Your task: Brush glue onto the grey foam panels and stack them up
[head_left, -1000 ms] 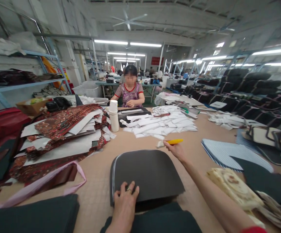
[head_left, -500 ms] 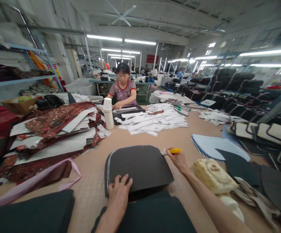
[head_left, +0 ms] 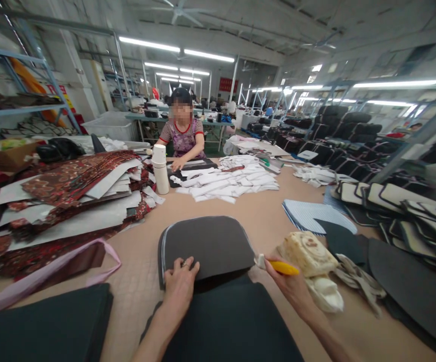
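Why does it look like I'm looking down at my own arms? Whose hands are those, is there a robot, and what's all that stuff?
There's no robot here, just a person's two bare hands. The camera is worn on that person's head, looking forward and down, so you see what's in front of them.

The left hand rests flat on a dark rounded panel with a pale line along its edge. The right hand holds a yellow brush, its white tip right by the panel's right edge.

On the brown table there's also a pile of red patterned cloth on the left, a white bottle, lots of white strips and dark green cloth nearest the camera. Across the table is another person.
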A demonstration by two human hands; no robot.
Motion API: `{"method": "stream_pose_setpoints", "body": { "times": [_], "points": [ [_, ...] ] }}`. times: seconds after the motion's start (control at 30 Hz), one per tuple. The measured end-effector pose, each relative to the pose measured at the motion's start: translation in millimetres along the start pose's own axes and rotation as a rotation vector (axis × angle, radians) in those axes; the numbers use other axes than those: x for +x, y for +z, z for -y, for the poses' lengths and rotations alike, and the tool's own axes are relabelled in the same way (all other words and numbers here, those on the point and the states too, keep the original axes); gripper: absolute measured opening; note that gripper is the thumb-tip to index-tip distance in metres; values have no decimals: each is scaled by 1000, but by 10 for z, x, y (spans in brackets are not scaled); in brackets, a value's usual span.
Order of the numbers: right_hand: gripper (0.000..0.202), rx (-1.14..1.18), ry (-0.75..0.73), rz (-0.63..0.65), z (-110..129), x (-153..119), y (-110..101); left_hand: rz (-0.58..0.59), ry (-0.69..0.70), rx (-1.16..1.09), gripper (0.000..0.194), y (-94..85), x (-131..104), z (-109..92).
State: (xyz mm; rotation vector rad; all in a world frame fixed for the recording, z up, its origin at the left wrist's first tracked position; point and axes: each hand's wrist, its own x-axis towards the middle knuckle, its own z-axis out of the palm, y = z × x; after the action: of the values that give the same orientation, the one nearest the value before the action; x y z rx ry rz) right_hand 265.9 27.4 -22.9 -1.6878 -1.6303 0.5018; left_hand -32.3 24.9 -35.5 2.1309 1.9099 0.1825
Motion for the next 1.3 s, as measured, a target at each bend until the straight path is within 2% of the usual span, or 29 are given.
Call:
{"method": "stream_pose_setpoints", "body": {
  "times": [0.1, 0.2, 0.3, 0.37, 0.43, 0.53, 0.6, 0.7, 0.83, 0.9, 1.03, 1.1, 1.2, 1.3],
  "points": [
    [30, 9, 28, -77, 117, -159, -134, -20, 27, -241, 45, -119, -10, 6],
    [35, 41, 44, -144, 357, -133, -219, -34, 75, -478, 42, -286, 40, 204],
    [43, 199, 115, 10, 717, -40, -103, -41, 59, -600, 48, -418, 89, 563],
    [46, 348, 146, 163, 1006, -28, 121, -8, 32, -685, 51, -439, 87, 783],
    [47, 465, 151, 299, 1298, -72, 436, 31, 16, -764, 52, -409, 65, 926],
    [45, 548, 124, 416, 1637, -176, 957, 52, 12, -858, 53, -335, 33, 997],
    [43, 563, 103, 452, 1733, -226, 1227, 52, 11, -894, 52, -302, 23, 999],
    [38, 507, 75, 467, 1661, -253, 1367, 42, 1, -900, 52, -282, 25, 996],
    [32, 385, 42, 323, 1445, -237, 1152, 23, -20, -857, 55, -258, 47, 983],
    [31, 397, 49, 290, 1444, -234, 1060, 16, -26, -832, 56, -246, 59, 963],
    [29, 491, 32, 425, 1600, -237, 1134, 7, -37, -772, 57, -237, 67, 917],
    [28, 490, 4, 484, 1599, -217, 1192, 2, -42, -737, 58, -238, 65, 905],
    [27, 415, -27, 484, 1365, -146, 1112, -1, -45, -691, 60, -229, 65, 902],
    [29, 309, -22, 386, 930, -25, 798, 6, -56, -651, 63, -210, 83, 906]
  ]
}}
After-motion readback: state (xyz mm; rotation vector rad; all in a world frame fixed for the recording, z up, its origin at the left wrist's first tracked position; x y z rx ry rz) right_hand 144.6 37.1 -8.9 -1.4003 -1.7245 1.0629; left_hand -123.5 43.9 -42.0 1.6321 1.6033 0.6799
